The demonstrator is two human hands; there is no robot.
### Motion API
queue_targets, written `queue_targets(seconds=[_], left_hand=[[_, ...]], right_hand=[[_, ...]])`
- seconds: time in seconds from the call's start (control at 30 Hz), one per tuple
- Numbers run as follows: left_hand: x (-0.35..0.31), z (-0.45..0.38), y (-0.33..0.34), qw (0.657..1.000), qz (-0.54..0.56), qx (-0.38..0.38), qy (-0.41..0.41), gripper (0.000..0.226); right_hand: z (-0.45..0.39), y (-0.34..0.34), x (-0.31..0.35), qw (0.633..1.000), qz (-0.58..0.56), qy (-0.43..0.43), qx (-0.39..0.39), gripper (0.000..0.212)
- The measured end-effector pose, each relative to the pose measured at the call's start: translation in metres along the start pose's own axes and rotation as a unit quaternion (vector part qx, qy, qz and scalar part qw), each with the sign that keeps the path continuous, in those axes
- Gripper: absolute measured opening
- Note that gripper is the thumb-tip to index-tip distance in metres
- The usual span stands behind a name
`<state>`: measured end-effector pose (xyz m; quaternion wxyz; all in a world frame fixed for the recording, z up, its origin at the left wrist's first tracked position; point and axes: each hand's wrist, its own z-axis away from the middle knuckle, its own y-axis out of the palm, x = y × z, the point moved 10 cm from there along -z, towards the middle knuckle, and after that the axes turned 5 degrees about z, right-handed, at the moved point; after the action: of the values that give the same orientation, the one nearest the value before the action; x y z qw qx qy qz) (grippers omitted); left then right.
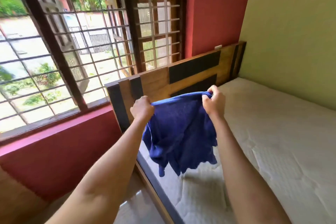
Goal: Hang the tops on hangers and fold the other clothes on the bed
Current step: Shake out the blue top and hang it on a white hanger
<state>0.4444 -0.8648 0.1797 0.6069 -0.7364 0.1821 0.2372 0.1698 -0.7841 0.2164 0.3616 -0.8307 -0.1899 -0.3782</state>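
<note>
Blue garment point(180, 132) hangs bunched in mid-air over the bed's near edge; its type is hard to tell, as the folds hide its shape. Left hand point(142, 108) and right hand point(213, 102) each grip the top hem in a closed fist, fingertips hidden in cloth. Bare mattress point(272, 132) below, wooden headboard point(181, 76) behind, barred window point(72, 42) at left. Both forearms are cut off at the frame bottom.

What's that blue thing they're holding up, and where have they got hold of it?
A blue garment, gripped along its top edge: the left hand bunches one end, the right hand the other. It hangs above the mattress.
</note>
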Motion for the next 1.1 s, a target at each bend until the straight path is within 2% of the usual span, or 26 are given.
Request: queue_targets(seconds=[0.03,0.1,0.17,0.2,0.27,0.33,0.4,0.5,0.57,0.73,0.8,0.9,1.0,1.1], left_hand=[[0.014,-0.005,0.015,0.999,0.018,0.008,-0.037,0.031],[0.039,-0.008,0.041,0.993,0.059,0.028,-0.094,0.032],[0.047,-0.014,0.07,0.989,0.076,0.058,-0.111,0.031],[0.047,-0.016,0.085,0.988,0.078,0.077,-0.108,0.031],[0.045,-0.021,0.108,0.985,0.085,0.116,-0.1,0.028],[0.043,-0.027,0.134,0.978,0.073,0.171,-0.089,0.017],[0.04,-0.032,0.161,0.968,0.052,0.236,-0.071,0.017],[0.048,-0.047,0.195,0.957,0.051,0.276,-0.074,0.021],[0.059,-0.057,0.221,0.95,0.058,0.292,-0.091,0.019],[0.084,-0.082,0.283,0.936,0.069,0.329,-0.102,0.01],[0.09,-0.101,0.302,0.936,0.067,0.334,-0.088,0.012],[0.096,-0.129,0.33,0.935,0.063,0.342,-0.068,0.016],[0.103,-0.155,0.356,0.933,0.048,0.353,-0.052,0.019],[0.11,-0.175,0.379,0.927,0.037,0.371,-0.029,0.016]], right_hand=[[-0.005,0.001,-0.014,1.0,-0.008,0.021,-0.01,0.003],[-0.007,0.0,-0.039,0.996,-0.034,0.075,-0.039,0.013],[-0.008,0.005,-0.068,0.988,-0.049,0.141,-0.05,0.026],[-0.008,0.013,-0.084,0.984,-0.03,0.173,-0.028,0.028],[-0.007,0.046,-0.114,0.969,0.048,0.221,0.097,0.021],[0.01,0.085,-0.149,0.919,0.086,0.287,0.258,0.019],[0.026,0.107,-0.172,0.881,0.08,0.329,0.33,0.019],[0.019,0.131,-0.193,0.874,0.133,0.304,0.354,0.022],[0.023,0.155,-0.206,0.857,0.165,0.292,0.391,0.025],[0.057,0.228,-0.256,0.799,0.131,0.372,0.453,0.01],[0.059,0.263,-0.277,0.788,0.131,0.39,0.458,0.025],[0.05,0.303,-0.306,0.795,0.195,0.368,0.441,0.024],[0.041,0.341,-0.345,0.802,0.271,0.333,0.415,0.037],[0.041,0.38,-0.367,0.784,0.308,0.29,0.453,0.046]])
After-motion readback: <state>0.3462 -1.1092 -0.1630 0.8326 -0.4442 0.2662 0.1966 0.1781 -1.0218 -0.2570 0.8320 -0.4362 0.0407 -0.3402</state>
